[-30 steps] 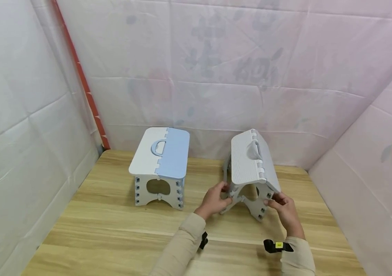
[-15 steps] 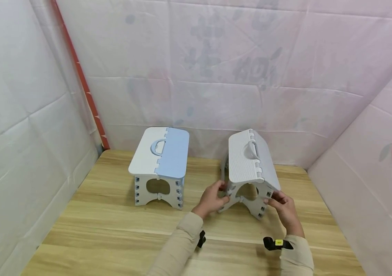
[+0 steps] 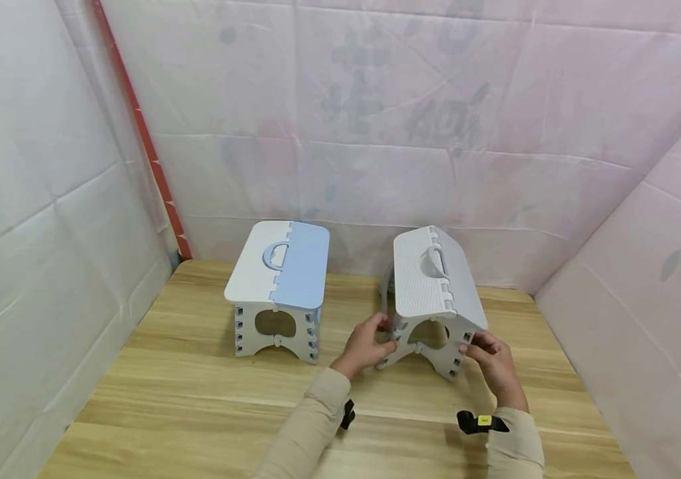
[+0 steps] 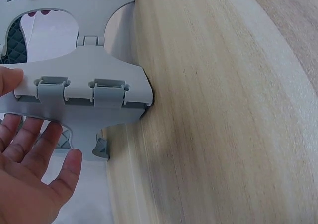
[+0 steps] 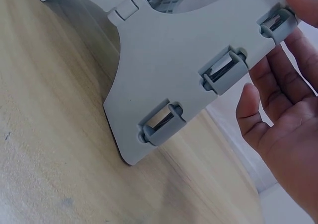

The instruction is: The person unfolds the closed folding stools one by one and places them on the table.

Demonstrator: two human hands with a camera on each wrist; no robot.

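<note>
A grey folding stool stands on the right of the table, its top bent in a ridge along the middle hinge and its legs partly spread. My left hand grips the stool's left leg near the front corner, thumb on the front panel and fingers behind, as the left wrist view shows. On the other side my right hand pinches the right leg's hinged edge just under the top; in the right wrist view its thumb lies on the panel. A white and blue folding stool stands unfolded to the left, with a flat top.
Both stools stand on a wood-grain table. A pale printed sheet hangs close behind them, with more sheeting at both sides. A red strip runs down the back left corner.
The grey stool's left half has shifted slightly left and its top has spread a bit flatter. My left hand has moved left with it; the right hand has hardly moved.
</note>
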